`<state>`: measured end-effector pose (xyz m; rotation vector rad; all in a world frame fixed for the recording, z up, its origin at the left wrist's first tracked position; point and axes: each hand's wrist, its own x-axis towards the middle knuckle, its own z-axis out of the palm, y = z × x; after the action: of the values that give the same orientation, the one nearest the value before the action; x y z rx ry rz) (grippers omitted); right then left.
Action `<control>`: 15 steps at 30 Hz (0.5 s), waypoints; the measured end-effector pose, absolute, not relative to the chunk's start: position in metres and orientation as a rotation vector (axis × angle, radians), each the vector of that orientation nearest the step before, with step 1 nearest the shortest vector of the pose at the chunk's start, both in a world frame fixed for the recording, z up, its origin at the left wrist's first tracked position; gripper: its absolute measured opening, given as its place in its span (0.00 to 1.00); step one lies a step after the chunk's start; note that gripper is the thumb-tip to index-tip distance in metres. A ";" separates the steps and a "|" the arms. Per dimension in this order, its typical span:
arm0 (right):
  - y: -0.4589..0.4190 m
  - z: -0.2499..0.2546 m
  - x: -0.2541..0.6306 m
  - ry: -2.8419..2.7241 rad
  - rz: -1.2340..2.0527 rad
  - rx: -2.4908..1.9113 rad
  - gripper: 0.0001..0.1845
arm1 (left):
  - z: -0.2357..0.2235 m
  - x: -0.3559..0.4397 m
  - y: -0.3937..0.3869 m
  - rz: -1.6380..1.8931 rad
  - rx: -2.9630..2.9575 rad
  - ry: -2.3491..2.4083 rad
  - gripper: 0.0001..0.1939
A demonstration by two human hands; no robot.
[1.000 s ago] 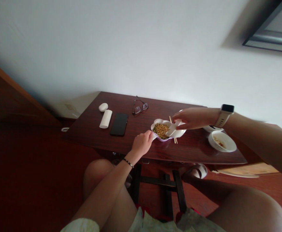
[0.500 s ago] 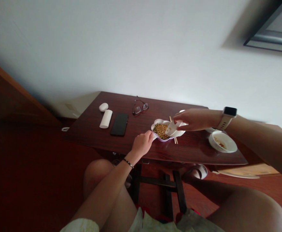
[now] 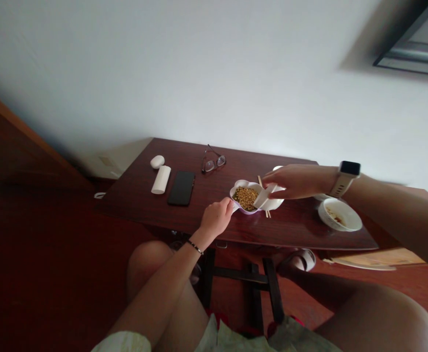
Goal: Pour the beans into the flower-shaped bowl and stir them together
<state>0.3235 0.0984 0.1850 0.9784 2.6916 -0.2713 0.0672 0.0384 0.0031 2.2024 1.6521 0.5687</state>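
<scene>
My left hand (image 3: pixel 217 216) is closed around the short handle of a flower-shaped, white and lilac bowl (image 3: pixel 233 187). Yellowish-brown beans or kernels (image 3: pixel 246 197) with some green among them fill that bowl. Over its right side, my right hand (image 3: pixel 287 182) grips a small white cup (image 3: pixel 264 196), tilted with its mouth toward the kernels. Beneath the right hand a white dish (image 3: pixel 275 203) shows in part, the rest hidden. Wooden chopsticks (image 3: pixel 267 213) lie between the bowl and this dish, partly covered.
A white bowl (image 3: pixel 340 215) with food remains stands at the table's (image 3: pixel 214 186) right. Another is mostly hidden behind my forearm. Glasses (image 3: pixel 214 164), a black phone (image 3: pixel 181 188), a white cylindrical case (image 3: pixel 161 180) and a rounded white case (image 3: pixel 157 162) lie to the left.
The small white cup has tipped further, and its inside no longer shows. Both hands stay nearly in place, and the kernels in the bowl look slightly more heaped.
</scene>
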 end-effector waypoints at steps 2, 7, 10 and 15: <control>0.099 0.184 0.325 2.711 -0.263 0.963 0.13 | 0.003 0.067 0.038 0.574 2.206 1.650 0.22; 0.098 0.182 0.329 2.724 -0.279 0.977 0.11 | 0.002 0.067 0.039 0.581 2.203 1.655 0.21; 0.091 0.179 0.335 2.778 -0.212 1.001 0.11 | 0.003 0.067 0.040 0.578 2.194 1.655 0.21; 0.064 0.162 0.363 2.956 -0.119 1.095 0.15 | 0.004 0.066 0.040 0.588 2.175 1.652 0.22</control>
<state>0.3632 0.0638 0.1618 1.0953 2.9563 -0.1186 0.0664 0.0403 0.0036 2.1752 1.6521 0.5875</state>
